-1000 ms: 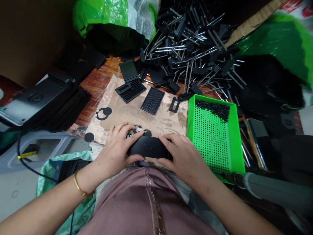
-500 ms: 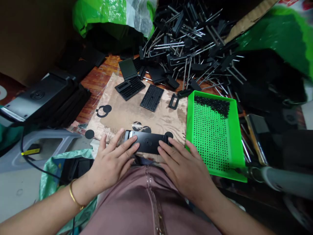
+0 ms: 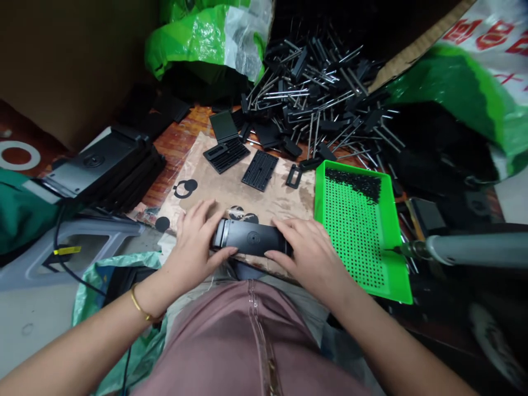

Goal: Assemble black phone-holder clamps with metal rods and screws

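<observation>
A flat black plastic assembly (image 3: 252, 238) with a round mark on its face lies at the near edge of the worktop. My left hand (image 3: 197, 237) grips its left end, thumb on the near side and fingers on the far side. At the opposite end my right hand (image 3: 310, 250) holds it the same way. Beyond it, on the cardboard sheet (image 3: 218, 192), lie a ribbed black plate (image 3: 259, 170), another ribbed plate (image 3: 229, 157) with a slotted piece on top, and a small black frame (image 3: 293, 176).
A green perforated tray (image 3: 350, 242) with small black screws (image 3: 358, 184) stands right, an electric screwdriver (image 3: 462, 250) reaching over it. Black parts with metal rods (image 3: 313, 93) are heaped behind. Similar assemblies (image 3: 103, 165) are stacked left. A green bag (image 3: 119, 352) hangs below.
Both hands went from lying flat on the assembly with fingers extended to gripping its ends between thumb and fingers. The camera view shifted slightly, and the screwdriver appears higher.
</observation>
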A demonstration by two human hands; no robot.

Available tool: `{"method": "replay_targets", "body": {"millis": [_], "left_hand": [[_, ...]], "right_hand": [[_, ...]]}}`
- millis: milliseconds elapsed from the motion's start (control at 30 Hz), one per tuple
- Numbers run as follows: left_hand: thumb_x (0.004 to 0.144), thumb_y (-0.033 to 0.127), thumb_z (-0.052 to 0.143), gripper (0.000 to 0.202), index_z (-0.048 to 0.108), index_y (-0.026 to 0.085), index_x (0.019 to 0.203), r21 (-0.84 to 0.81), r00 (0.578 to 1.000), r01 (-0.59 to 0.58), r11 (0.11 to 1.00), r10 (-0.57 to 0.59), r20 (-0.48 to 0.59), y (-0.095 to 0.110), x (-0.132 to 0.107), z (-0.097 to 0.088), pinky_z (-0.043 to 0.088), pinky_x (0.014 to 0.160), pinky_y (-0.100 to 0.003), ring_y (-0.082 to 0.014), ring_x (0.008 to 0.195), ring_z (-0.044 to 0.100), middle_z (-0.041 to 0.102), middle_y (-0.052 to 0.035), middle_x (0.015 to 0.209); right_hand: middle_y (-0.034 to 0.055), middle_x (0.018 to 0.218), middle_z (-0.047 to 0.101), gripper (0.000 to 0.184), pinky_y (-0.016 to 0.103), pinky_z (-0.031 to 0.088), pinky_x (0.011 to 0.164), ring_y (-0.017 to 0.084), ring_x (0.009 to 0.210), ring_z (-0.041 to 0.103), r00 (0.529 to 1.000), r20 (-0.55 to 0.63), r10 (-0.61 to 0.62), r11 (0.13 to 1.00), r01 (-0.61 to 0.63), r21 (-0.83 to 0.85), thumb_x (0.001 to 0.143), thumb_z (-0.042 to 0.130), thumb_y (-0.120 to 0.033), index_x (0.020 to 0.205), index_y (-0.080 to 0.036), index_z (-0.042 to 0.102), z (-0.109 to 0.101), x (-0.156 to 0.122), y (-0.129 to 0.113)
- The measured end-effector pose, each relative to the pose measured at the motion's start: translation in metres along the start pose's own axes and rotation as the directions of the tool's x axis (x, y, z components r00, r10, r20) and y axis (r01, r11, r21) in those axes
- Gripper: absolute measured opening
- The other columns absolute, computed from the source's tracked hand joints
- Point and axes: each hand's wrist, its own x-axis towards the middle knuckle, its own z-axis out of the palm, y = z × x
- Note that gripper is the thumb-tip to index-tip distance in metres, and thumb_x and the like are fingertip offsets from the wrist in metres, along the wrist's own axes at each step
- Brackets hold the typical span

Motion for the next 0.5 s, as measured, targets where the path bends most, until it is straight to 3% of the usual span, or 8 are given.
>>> {"method": "replay_targets", "body": {"millis": [100, 167, 267, 400, 500], "left_hand": [[0.074, 0.034, 0.070, 0.050, 0.049, 0.019, 0.118, -0.149, 0.999, 0.012, 0.989, -0.006, 0.043, 0.001, 0.004, 0.002, 0.028, 0.103, -0.060, -0.0329, 0.129, 0.038, 0.049, -0.0160, 0.133], [0.075, 0.028, 0.070, 0.039, 0.050, 0.019, 0.108, -0.299, 0.998, 0.044, 0.953, -0.030, 0.049, 0.003, 0.004, 0.002, 0.040, 0.097, -0.051, -0.0269, 0.115, 0.052, 0.059, -0.0122, 0.120], [0.078, 0.023, 0.065, 0.039, 0.050, 0.020, 0.114, -0.494, 0.990, 0.126, 0.861, -0.076, 0.121, 0.009, 0.005, 0.000, 0.049, 0.086, -0.037, -0.0197, 0.096, 0.063, 0.066, -0.0056, 0.101], [0.081, 0.026, 0.062, 0.018, 0.065, 0.022, 0.099, -0.472, 0.975, 0.129, 0.872, -0.026, 0.219, 0.015, 0.009, -0.005, 0.048, 0.079, -0.030, -0.0172, 0.086, 0.064, 0.070, -0.0015, 0.091], [0.082, 0.026, 0.061, 0.011, 0.068, 0.021, 0.089, -0.479, 0.975, 0.140, 0.867, -0.036, 0.220, 0.017, 0.009, -0.005, 0.048, 0.071, -0.026, -0.0151, 0.077, 0.064, 0.069, 0.0000, 0.083]], "right_hand": [[0.0071, 0.100, 0.062, 0.048, 0.046, 0.043, 0.091, 0.028, 0.099, 0.054, 0.998, 0.044, 0.034, 0.998, -0.037, 0.052, 0.073, 0.074, -0.032, 0.117, -0.020, 0.059, -0.002, 0.003, 0.001], [0.0047, 0.096, 0.062, 0.034, 0.041, 0.045, 0.087, 0.025, 0.097, 0.056, 0.997, 0.057, 0.050, 0.990, -0.057, 0.130, 0.072, 0.075, -0.026, 0.104, -0.023, 0.064, -0.004, 0.004, 0.000], [0.0015, 0.094, 0.066, 0.023, 0.036, 0.047, 0.082, 0.021, 0.094, 0.059, 0.993, 0.104, 0.058, 0.961, -0.084, 0.263, 0.073, 0.072, -0.019, 0.094, -0.024, 0.064, -0.009, 0.003, -0.003], [0.0002, 0.097, 0.071, 0.021, 0.034, 0.050, 0.079, 0.020, 0.090, 0.065, 0.983, 0.175, 0.054, 0.921, -0.117, 0.372, 0.079, 0.063, -0.016, 0.098, -0.024, 0.065, -0.013, 0.004, -0.005], [-0.0003, 0.095, 0.072, 0.016, 0.032, 0.050, 0.077, 0.019, 0.089, 0.066, 0.986, 0.164, 0.004, 0.906, -0.073, 0.416, 0.083, 0.058, -0.019, 0.096, -0.025, 0.067, -0.015, 0.005, -0.005]]}}
